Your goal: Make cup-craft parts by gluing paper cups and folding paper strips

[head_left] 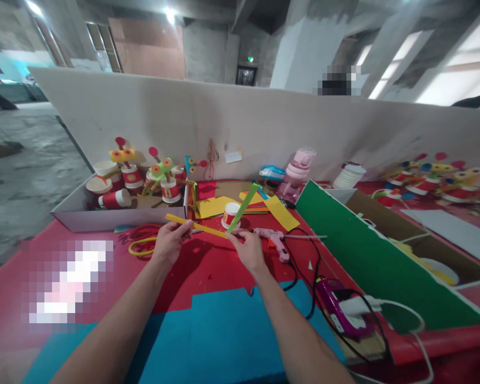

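My left hand (171,240) pinches a yellow paper strip (208,229) near its left end, with a short length sticking out beyond the fingers. At the strip's other end, my right hand (247,249) pinches it where it meets a green paper strip (245,205), which slants up to the right. The two strips form a corner there; whether they are glued together I cannot tell. Just behind the strips stands a small red and white paper cup (229,214). A pink glue gun (278,241) lies right of my right hand, touching the red table cover.
At left, a box (120,220) holds paper-cup figures (170,189). Yellow paper sheets (214,207) lie behind the cup. A green partition (368,256) rises at right, near a purple power strip (340,304) and cables. Blue sheets (224,330) lie in front.
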The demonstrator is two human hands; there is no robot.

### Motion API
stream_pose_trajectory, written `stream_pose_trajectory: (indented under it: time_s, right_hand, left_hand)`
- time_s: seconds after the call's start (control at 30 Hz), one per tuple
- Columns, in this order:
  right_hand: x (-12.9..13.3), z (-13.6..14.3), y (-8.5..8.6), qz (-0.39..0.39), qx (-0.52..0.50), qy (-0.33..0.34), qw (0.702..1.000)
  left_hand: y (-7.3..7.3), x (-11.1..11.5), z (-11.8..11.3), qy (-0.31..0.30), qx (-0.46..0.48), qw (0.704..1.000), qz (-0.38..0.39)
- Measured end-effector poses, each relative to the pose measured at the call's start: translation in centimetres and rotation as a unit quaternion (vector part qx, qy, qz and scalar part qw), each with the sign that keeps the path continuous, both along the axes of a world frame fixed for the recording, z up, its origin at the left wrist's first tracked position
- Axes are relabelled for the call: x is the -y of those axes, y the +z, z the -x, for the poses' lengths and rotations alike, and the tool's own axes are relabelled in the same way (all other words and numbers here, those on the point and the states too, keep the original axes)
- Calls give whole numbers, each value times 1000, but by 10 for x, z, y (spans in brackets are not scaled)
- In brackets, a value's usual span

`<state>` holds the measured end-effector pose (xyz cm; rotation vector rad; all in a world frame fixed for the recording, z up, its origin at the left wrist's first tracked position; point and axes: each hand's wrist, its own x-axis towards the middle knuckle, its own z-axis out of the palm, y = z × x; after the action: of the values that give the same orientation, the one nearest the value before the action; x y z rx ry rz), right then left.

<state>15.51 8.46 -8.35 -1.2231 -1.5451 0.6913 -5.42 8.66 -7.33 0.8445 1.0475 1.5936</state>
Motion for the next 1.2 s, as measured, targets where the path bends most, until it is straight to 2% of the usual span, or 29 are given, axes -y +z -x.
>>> stream_pose_trajectory:
  time_s: [0.3, 0.37, 0.43, 0.5, 0.57, 0.63, 0.7, 0.83, 1.07, 1.2]
  right_hand:
    - [-3, -8, 0, 11, -25, 9, 1000]
    - [-6, -10, -1, 18, -60, -3, 998]
    - [-7, -9, -3, 37, -140, -15, 989]
    - [-6, -4, -4, 64, -217, 2, 974]
    - [-3, 5, -6, 82, -252, 35, 964]
    - [2, 15, -8, 83, -253, 63, 962]
    - [7, 22, -9, 77, -246, 82, 963]
    - [13, 28, -11, 94, -234, 104, 962]
    - [11, 27, -13, 98, -243, 107, 959]
    - [11, 25, -12, 109, -191, 90, 971]
  left_hand:
    - [9, -11, 33, 76, 54, 995, -40]
    - [13, -12, 38, 114, 83, 988, -67]
    - [14, -11, 36, 130, 89, 983, -97]
    - [13, -5, 23, 89, 52, 989, -106]
    - [9, 5, 1, -23, -26, 997, -76]
    - [3, 16, -23, -152, -76, 984, -45]
    - [-3, 24, -41, -195, -107, 973, -53]
    - [-11, 25, -50, -152, -129, 978, -55]
    - [-14, 22, -44, -138, -117, 983, -24]
    - [-13, 22, -44, -140, -123, 982, -11]
